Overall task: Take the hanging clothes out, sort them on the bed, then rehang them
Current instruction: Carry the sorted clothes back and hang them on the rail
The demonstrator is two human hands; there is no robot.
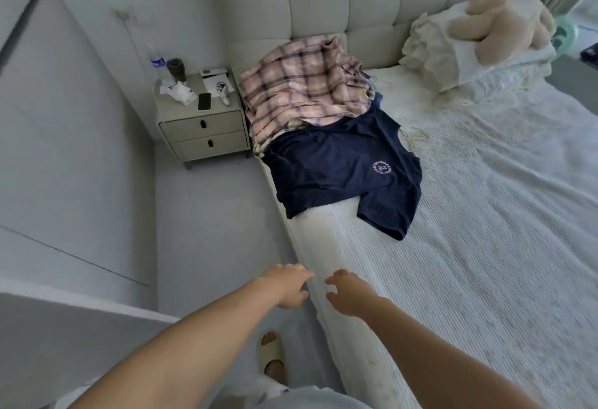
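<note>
Lying flat near the left edge of the bed (485, 247), a navy T-shirt (343, 169) is seen with its long axis running along that edge, its hem toward the headboard (323, 4) and a sleeve pointing toward the foot. Its upper part is overlapped by a pink plaid shirt (301, 82) heaped at the bed's head-left corner. The left hand (286, 285) and right hand (349, 294) are held over the bed's left edge, both empty, fingers loosely spread, well apart from the clothes. A nightstand (202, 130) is set beside that corner.
</note>
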